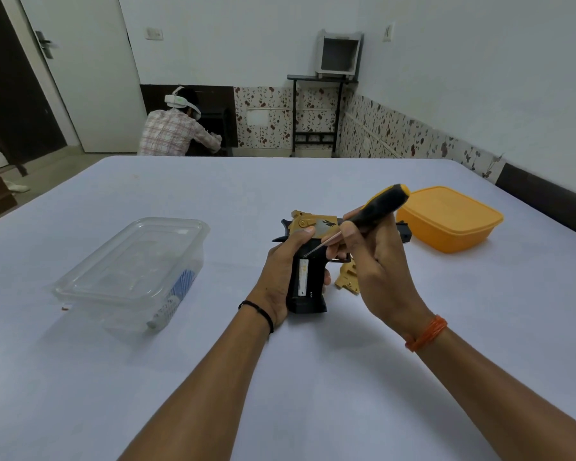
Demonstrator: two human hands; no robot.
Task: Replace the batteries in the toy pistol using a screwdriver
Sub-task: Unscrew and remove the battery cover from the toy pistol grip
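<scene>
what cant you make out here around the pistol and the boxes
- Head view: the toy pistol barrel and trigger are hidden behind the right hand.
- The screwdriver tip is too small to tell whether it touches the battery end.
- The tan cover piece is partly hidden by the right hand.
- The orange box is lidded, contents hidden.
- Items in the clear container are blurred by the plastic.

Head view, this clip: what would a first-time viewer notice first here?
At the middle of the white table, the left hand grips a black and gold toy pistol with a white battery showing in its open grip. The right hand holds a black and yellow screwdriver, tip at the battery's top end. A clear lidded container sits left, an orange one right.
</scene>
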